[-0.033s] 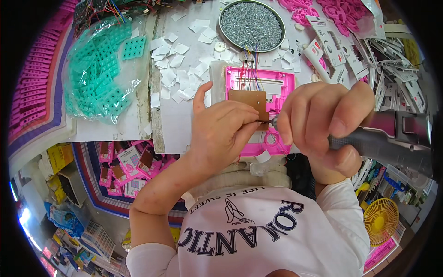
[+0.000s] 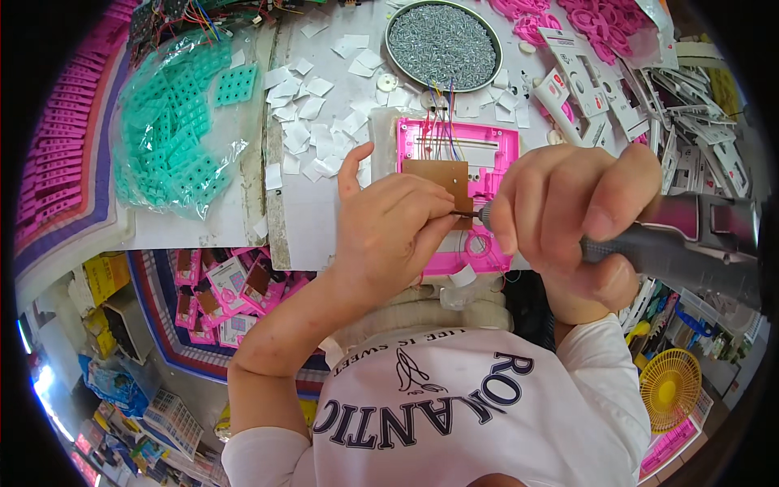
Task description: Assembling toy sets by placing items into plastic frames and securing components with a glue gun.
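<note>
My right hand [image 2: 572, 215] is wrapped round a dark grey power screwdriver [image 2: 690, 252], held sideways with its bit pointing left. The thin bit reaches over a brown circuit board [image 2: 442, 173], which sits in an open pink plastic casing [image 2: 507, 142]. My left hand [image 2: 389, 223] lies over the board's left side, thumb and fingertips pinched together at the bit's tip. Whatever is between those fingertips is hidden. The left little finger sticks out, away from the others. Several thin coloured wires [image 2: 442, 122] run from the casing's far edge.
Beyond the casing stands a round tray [image 2: 395, 61] of small metal screws. White paper pieces [image 2: 308, 122] lie scattered to its left, near a clear bag of green keypads [image 2: 174, 130]. White panels [image 2: 596, 89] are piled right. A basket [image 2: 162, 345] of pink units stands lower left.
</note>
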`<state>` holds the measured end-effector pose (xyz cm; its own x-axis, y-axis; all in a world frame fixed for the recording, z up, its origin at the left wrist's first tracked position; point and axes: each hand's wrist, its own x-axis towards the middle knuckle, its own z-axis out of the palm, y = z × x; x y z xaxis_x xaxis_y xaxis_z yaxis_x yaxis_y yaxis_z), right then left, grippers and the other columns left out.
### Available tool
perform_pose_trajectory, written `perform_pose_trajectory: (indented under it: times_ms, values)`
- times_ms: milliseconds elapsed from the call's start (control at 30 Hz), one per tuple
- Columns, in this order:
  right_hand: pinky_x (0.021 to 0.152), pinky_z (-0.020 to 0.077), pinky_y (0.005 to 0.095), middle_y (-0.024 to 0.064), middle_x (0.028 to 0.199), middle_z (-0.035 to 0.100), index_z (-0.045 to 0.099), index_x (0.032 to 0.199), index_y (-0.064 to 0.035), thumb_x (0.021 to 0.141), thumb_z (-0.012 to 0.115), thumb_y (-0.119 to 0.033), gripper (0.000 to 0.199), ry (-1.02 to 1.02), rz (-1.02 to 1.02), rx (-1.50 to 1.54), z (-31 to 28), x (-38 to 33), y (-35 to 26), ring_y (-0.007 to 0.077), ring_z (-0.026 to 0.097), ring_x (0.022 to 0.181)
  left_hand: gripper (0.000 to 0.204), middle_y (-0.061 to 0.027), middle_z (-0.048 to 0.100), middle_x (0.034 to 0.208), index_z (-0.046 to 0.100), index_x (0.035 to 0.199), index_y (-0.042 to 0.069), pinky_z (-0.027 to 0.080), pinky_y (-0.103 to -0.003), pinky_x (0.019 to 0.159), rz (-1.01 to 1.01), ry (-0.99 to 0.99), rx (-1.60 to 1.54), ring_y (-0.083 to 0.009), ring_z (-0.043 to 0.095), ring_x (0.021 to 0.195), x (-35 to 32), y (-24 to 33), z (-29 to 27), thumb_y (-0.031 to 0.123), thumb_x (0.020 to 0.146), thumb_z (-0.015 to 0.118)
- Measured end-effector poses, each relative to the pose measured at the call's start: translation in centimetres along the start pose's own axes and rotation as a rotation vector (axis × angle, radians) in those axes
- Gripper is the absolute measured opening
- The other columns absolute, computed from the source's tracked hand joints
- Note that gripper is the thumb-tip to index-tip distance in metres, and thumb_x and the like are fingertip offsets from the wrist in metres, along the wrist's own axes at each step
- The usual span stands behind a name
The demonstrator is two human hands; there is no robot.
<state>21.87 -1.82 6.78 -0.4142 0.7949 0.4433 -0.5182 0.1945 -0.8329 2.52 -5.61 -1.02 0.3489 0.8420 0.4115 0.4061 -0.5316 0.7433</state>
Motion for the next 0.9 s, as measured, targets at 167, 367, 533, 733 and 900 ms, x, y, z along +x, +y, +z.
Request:
perform_pose_trajectory:
  times_ms: [167, 367, 533, 733, 900]
  values:
    - [0.054, 0.0502, 0.031, -0.0032, 0.06, 0.051, 0.052, 0.107, -0.0143, 0.094, 0.075, -0.032, 0.032, 0.048, -0.003, -0.033, -0.7, 0.1, -0.1, 0.0117, 0.047, 0.049, 0.014, -0.0034, 0.073, 0.09, 0.071, 0.092, 0.011, 0.035, -0.05, 0.11, 0.138, -0.112, 0.015, -0.0206, 0.071, 0.085, 4.0, -1.0, -1.5, 0.01, 0.08, 0.078]
    - [0.052, 0.0484, 0.0317, -0.0016, 0.061, 0.052, 0.053, 0.107, -0.0126, 0.093, 0.077, -0.026, 0.031, 0.051, 0.082, -0.012, 0.1, -1.0, 1.8, 0.0131, 0.049, 0.051, 0.015, -0.0097, 0.073, 0.087, 0.075, 0.086, 0.009, 0.048, -0.044, 0.079, 0.118, -0.045, 0.667, -0.0307, 0.068, 0.088, 13.7, -9.3, -0.9, 0.024, 0.084, 0.07]
    - [0.052, 0.0486, 0.0329, 0.0, 0.062, 0.055, 0.054, 0.104, -0.0104, 0.092, 0.077, -0.022, 0.029, 0.013, 0.137, 0.055, 0.8, -2.1, 2.3, 0.0149, 0.053, 0.053, 0.019, -0.0131, 0.071, 0.087, 0.078, 0.082, 0.013, 0.04, -0.051, 0.088, -0.054, -0.246, 0.715, -0.0333, 0.063, 0.1, 15.6, -10.1, 1.4, 0.026, 0.085, 0.066]
    - [0.051, 0.0489, 0.0337, 0.002, 0.062, 0.055, 0.053, 0.096, -0.0093, 0.092, 0.076, -0.017, 0.025, -0.151, 0.126, -0.017, 0.5, -1.4, 2.9, 0.0164, 0.053, 0.052, 0.019, -0.0141, 0.072, 0.09, 0.078, 0.087, 0.012, 0.038, -0.052, 0.09, 0.021, -0.063, 0.573, -0.0337, 0.064, 0.099, 15.2, -10.8, 1.3, 0.026, 0.085, 0.065]
    - [0.048, 0.0478, 0.0362, 0.0055, 0.061, 0.053, 0.05, 0.089, -0.0055, 0.089, 0.071, -0.005, 0.021, -0.135, 0.009, -0.213, 1.9, -2.0, 4.0, 0.0186, 0.051, 0.05, 0.02, -0.0076, 0.074, 0.087, 0.073, 0.09, 0.007, 0.052, -0.044, 0.076, -0.087, 0.005, 0.02, -0.0274, 0.071, 0.083, 10.5, -7.3, -1.2, 0.024, 0.081, 0.078]
